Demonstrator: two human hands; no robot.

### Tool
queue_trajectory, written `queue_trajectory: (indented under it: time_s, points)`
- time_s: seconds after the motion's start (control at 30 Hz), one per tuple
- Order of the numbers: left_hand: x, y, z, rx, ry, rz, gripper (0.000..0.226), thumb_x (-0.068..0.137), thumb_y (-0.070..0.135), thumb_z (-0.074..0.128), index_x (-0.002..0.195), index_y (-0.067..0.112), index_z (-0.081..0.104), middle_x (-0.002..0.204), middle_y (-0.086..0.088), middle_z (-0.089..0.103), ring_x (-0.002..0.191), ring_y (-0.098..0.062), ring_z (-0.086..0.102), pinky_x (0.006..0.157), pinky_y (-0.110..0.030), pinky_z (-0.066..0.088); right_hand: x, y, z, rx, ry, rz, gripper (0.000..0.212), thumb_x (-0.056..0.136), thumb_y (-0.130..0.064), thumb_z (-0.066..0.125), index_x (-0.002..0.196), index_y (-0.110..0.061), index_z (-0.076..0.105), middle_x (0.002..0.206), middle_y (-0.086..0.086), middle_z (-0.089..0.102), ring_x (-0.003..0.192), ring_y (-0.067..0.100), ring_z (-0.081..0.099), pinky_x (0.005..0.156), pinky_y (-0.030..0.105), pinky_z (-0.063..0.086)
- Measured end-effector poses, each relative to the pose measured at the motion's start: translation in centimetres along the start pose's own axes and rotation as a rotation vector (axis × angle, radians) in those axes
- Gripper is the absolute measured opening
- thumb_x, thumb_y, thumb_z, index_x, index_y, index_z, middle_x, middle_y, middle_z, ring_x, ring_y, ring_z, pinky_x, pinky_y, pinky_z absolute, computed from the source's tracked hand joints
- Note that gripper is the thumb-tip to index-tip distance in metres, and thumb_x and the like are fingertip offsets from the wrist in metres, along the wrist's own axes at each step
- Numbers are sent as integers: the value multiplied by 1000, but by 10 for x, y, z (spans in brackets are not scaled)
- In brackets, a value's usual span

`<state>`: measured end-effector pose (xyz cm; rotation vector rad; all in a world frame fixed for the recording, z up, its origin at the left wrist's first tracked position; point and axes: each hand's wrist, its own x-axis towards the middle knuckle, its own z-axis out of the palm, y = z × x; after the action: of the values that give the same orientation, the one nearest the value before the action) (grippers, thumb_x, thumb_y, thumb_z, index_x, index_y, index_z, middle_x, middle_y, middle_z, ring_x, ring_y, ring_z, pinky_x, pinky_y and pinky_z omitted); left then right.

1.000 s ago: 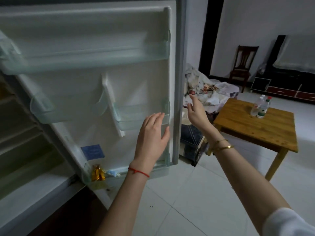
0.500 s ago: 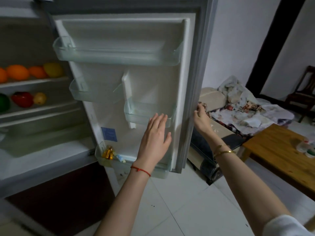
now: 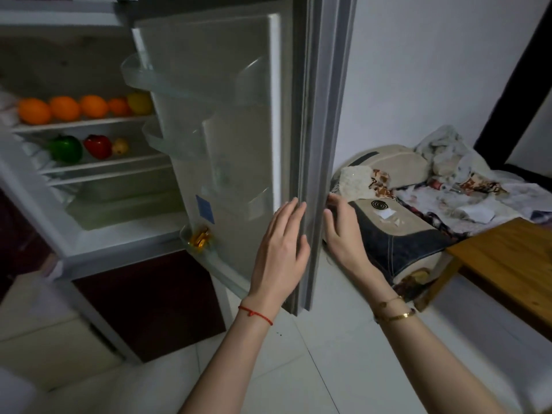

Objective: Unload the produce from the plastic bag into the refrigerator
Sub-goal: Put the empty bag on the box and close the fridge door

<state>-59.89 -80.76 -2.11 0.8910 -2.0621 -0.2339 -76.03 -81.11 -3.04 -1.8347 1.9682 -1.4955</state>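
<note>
The refrigerator door (image 3: 233, 138) stands partly open, edge-on to me. My left hand (image 3: 280, 249) lies flat with spread fingers on the door's inner side near its edge. My right hand (image 3: 343, 234) rests on the door's outer face, fingers apart. Neither hand holds anything. Inside the refrigerator, several oranges (image 3: 64, 108) and a yellow fruit (image 3: 140, 103) line the upper shelf (image 3: 83, 124). A green pepper (image 3: 66, 148), a red pepper (image 3: 98, 146) and a small fruit (image 3: 120, 146) sit on the shelf below. No plastic bag is in view.
The door's lowest bin holds gold-wrapped items (image 3: 199, 239). A sofa with rumpled cloth (image 3: 418, 204) stands right of the door, a wooden table (image 3: 507, 264) beside it. A dark lower door (image 3: 149, 306) sits under the open compartment. White tiled floor lies below me.
The door has swung toward the refrigerator, now seen nearly edge-on. My left hand moved to its edge and my right hand stays on its outer side. The view turned left.
</note>
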Motion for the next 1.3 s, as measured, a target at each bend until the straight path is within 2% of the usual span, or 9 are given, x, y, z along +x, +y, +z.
queue_trajectory:
  time_s: [0.1, 0.2, 0.3, 0.43, 0.57, 0.77, 1.0, 1.17, 1.3]
  points:
    - [-18, 6, -13, 3, 54, -18, 51, 95, 9, 51, 145, 15, 42, 148, 1, 43, 136, -8, 39, 112, -21, 34, -22, -19, 2, -1, 2, -85, 32, 104, -26, 40, 133, -15, 48, 129, -2, 54, 121, 4, 44, 105, 25, 38]
    - [-36, 2, -25, 31, 90, -50, 51, 95, 9, 51, 145, 16, 43, 145, 2, 47, 133, -8, 42, 111, -21, 35, -32, -40, 10, 69, -21, -190, 36, 104, -18, 42, 140, -15, 44, 135, -5, 49, 127, 5, 42, 109, 21, 33]
    - [-53, -7, -38, 26, 129, -114, 51, 96, 11, 50, 146, 18, 40, 144, 2, 46, 134, -8, 42, 112, -23, 35, -35, -62, 24, 117, -92, -312, 46, 103, -13, 41, 148, -17, 32, 144, -11, 38, 135, 9, 40, 113, 30, 33]
    - [-71, -21, -64, 23, 236, -175, 47, 96, 9, 51, 142, 15, 45, 137, -1, 51, 124, -11, 53, 104, -24, 45, -36, -93, 51, 131, -187, -448, 51, 102, -10, 40, 151, -9, 27, 157, 2, 29, 147, 11, 24, 121, 35, 21]
    - [-91, -38, -99, 51, 315, -216, 43, 95, 8, 56, 137, 11, 51, 127, -5, 58, 110, -12, 60, 94, -20, 50, -41, -125, 82, 178, -245, -503, 55, 103, -10, 40, 153, -11, 20, 161, 2, 21, 149, 13, 18, 121, 45, 21]
    - [-122, -85, -154, 109, 387, -267, 43, 94, 22, 58, 135, 13, 52, 120, -4, 59, 103, -3, 56, 89, -13, 47, -58, -176, 141, 249, -292, -538, 59, 102, -16, 43, 154, -11, 17, 162, 4, 19, 150, 18, 18, 118, 51, 25]
    - [-151, -150, -228, 150, 391, -307, 54, 91, 33, 58, 141, 22, 41, 118, 0, 56, 102, -2, 54, 88, -15, 48, -73, -239, 213, 234, -302, -538, 65, 100, -22, 52, 154, -9, 19, 162, 2, 16, 150, 19, 15, 120, 47, 22]
    - [-163, -205, -278, 178, 374, -322, 60, 91, 31, 60, 145, 17, 40, 123, -3, 55, 105, -4, 54, 91, -13, 47, -74, -285, 268, 223, -315, -541, 67, 100, -24, 52, 155, -13, 15, 163, -3, 10, 151, 15, 8, 123, 40, 18]
    - [-166, -247, -309, 194, 325, -377, 71, 92, 36, 58, 153, 19, 26, 146, -2, 40, 128, -15, 48, 104, -32, 47, -65, -314, 306, 190, -338, -553, 63, 102, -27, 47, 155, -17, 15, 164, -6, 8, 152, 12, 2, 124, 33, 12]
